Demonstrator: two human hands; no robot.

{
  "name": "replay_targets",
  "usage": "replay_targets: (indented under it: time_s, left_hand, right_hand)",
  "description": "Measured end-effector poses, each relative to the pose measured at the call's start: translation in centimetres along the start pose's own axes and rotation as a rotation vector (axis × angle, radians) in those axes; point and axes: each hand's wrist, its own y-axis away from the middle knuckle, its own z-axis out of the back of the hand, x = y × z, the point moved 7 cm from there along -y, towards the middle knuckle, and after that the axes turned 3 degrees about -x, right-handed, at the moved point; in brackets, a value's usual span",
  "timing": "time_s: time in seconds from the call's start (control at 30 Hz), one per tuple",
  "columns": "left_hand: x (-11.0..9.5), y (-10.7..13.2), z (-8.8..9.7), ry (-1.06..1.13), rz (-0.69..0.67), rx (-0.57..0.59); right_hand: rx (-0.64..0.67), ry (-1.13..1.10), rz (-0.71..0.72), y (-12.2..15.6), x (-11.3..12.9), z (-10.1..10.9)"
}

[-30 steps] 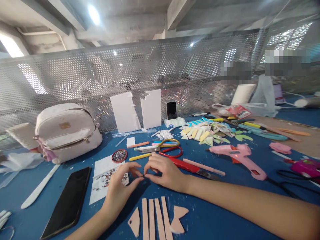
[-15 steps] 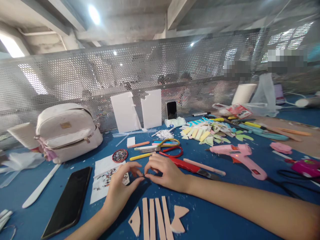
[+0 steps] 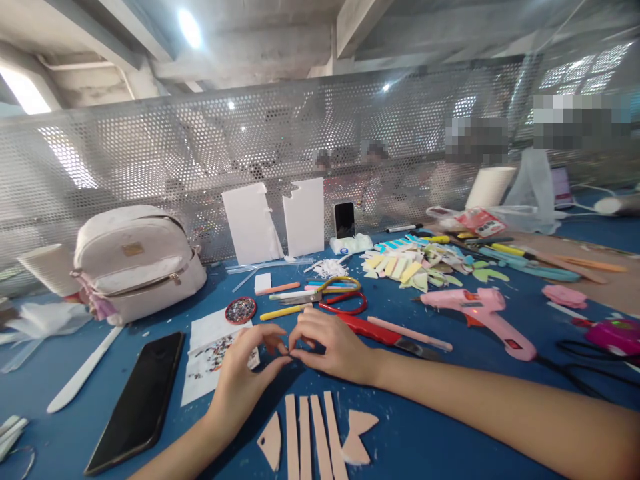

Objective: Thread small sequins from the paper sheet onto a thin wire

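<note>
My left hand (image 3: pixel 243 367) and my right hand (image 3: pixel 334 348) meet at the fingertips above the blue table. Thumbs and forefingers are pinched; anything between them is too small to make out. Behind my left hand lies a white paper sheet (image 3: pixel 193 393) scattered with tiny dark and coloured bits, partly hidden by the hand. A round red-rimmed dish (image 3: pixel 241 311) full of similar bits sits at its far edge. Nearer me are several pale pink strips (image 3: pixel 305 433) side by side, with a pointed pink piece with a hole (image 3: pixel 271 443) on their left and a tail-shaped pink piece (image 3: pixel 359 433) on their right.
Scissors (image 3: pixel 340 293), a red-handled cutter (image 3: pixel 373 330) and markers (image 3: pixel 285 312) lie beyond my hands. To the right rest a pink glue gun (image 3: pixel 465 303) and a pile of coloured scraps (image 3: pixel 413 263). A black phone (image 3: pixel 137 400) and white backpack (image 3: pixel 135 260) are on the left.
My fingertips have shifted very slightly while staying pinched together. The view has moved a touch; the things on the table lie as before.
</note>
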Motion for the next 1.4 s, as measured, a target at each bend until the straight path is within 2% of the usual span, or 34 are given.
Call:
replay_targets:
  time_s: [0.5, 0.73, 1.17, 1.27, 1.4]
  left_hand:
    - [0.2, -0.1, 0.2, -0.025, 0.008, -0.019]
    - [-0.2, -0.4, 0.8, -0.033, -0.036, -0.04]
    - [-0.9, -0.3, 0.4, -0.066, -0.093, 0.002]
    - [-1.0, -0.3, 0.3, -0.07, -0.099, 0.015]
    - [-1.2, -0.3, 0.1, -0.065, -0.112, 0.046]
  right_hand:
    - [-0.047, -0.024, -0.031, 0.2, 0.0, 0.4]
    - [-0.079, -0.02, -0.077, 0.2, -0.5, 0.7]
    - [-0.048, -0.054, -0.029, 0.0, -0.1, 0.5]
    - [-0.107, -0.128, -0.121, 0.0, -0.9, 1.0]
    - [-0.256, -0.272, -0.331, 0.2, -2.9, 1.8]
